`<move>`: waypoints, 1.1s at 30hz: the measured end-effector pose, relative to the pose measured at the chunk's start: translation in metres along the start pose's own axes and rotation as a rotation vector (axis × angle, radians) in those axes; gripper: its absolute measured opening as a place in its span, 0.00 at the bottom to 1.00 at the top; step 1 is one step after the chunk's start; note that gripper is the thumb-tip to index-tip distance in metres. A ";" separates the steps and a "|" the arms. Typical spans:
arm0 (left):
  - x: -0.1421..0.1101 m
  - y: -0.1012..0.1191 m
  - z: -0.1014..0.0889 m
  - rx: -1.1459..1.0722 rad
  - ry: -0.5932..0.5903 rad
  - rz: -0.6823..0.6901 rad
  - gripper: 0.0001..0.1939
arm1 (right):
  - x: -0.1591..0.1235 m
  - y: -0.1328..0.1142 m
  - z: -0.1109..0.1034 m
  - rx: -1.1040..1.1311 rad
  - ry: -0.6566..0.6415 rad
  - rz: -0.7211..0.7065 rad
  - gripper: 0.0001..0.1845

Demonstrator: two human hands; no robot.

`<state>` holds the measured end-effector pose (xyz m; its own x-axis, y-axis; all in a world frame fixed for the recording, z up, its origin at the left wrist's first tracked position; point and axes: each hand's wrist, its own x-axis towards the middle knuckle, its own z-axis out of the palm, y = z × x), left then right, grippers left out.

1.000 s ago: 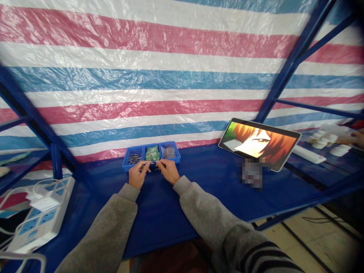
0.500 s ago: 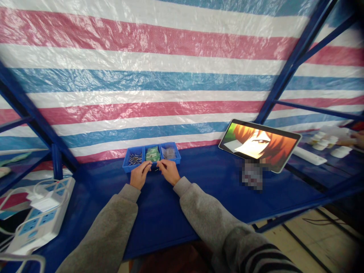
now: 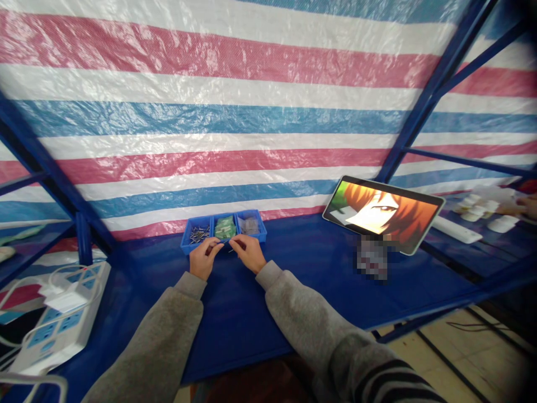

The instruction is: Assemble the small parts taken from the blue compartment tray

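My left hand (image 3: 203, 258) is closed in a pinch at the front of a blue three-part tray (image 3: 185, 245). What lies between its fingertips is too small to name. My right hand (image 3: 250, 253) pinches just to the right of it, with a tiny dark tip of something showing below the fingers. A small gap parts the two hands. Behind them the tray's left compartment holds several screw-like metal pieces (image 3: 199, 234). Green and white packets (image 3: 225, 227) fill the middle one, and clear plastic pieces (image 3: 249, 225) lie in the right one.
A tablet (image 3: 381, 212) leans at the right on the blue table (image 3: 310, 268), with a blurred-out patch before it. At the left lies a white power strip (image 3: 62, 324) with cables. Beyond the right frame post, another person's hand (image 3: 527, 206) is near white items (image 3: 478, 207).
My left hand has shifted slightly left, and the gap between the fingertips of both hands has widened. My right hand has hardly moved.
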<state>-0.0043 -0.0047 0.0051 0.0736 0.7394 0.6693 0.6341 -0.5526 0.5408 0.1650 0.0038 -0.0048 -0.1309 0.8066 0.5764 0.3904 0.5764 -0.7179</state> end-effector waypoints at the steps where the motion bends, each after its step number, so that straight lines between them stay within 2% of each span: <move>1: 0.000 0.000 0.001 -0.010 -0.012 -0.005 0.13 | 0.000 -0.001 0.000 0.017 -0.012 -0.009 0.15; 7: -0.001 0.000 0.001 -0.058 -0.077 -0.002 0.13 | -0.001 -0.003 0.002 0.056 -0.093 -0.038 0.14; 14: 0.000 -0.004 0.003 -0.059 -0.042 0.078 0.12 | -0.001 0.000 0.000 0.013 -0.044 -0.023 0.17; 18: 0.001 -0.009 0.005 0.007 -0.046 0.120 0.13 | -0.001 0.001 0.002 0.008 -0.070 -0.031 0.19; 23: 0.001 -0.009 0.002 0.131 -0.111 0.047 0.17 | -0.002 0.000 0.004 0.013 -0.115 -0.060 0.15; 26: 0.000 -0.006 0.001 0.139 -0.140 0.023 0.20 | -0.002 -0.002 0.003 0.006 -0.138 -0.063 0.18; 33: -0.002 -0.002 0.003 -0.020 -0.179 0.062 0.11 | -0.003 -0.004 -0.001 0.003 -0.143 -0.012 0.26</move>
<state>-0.0028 -0.0037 0.0013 0.2489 0.7596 0.6009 0.6091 -0.6052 0.5127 0.1645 -0.0006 -0.0035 -0.2643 0.8102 0.5231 0.3856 0.5860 -0.7127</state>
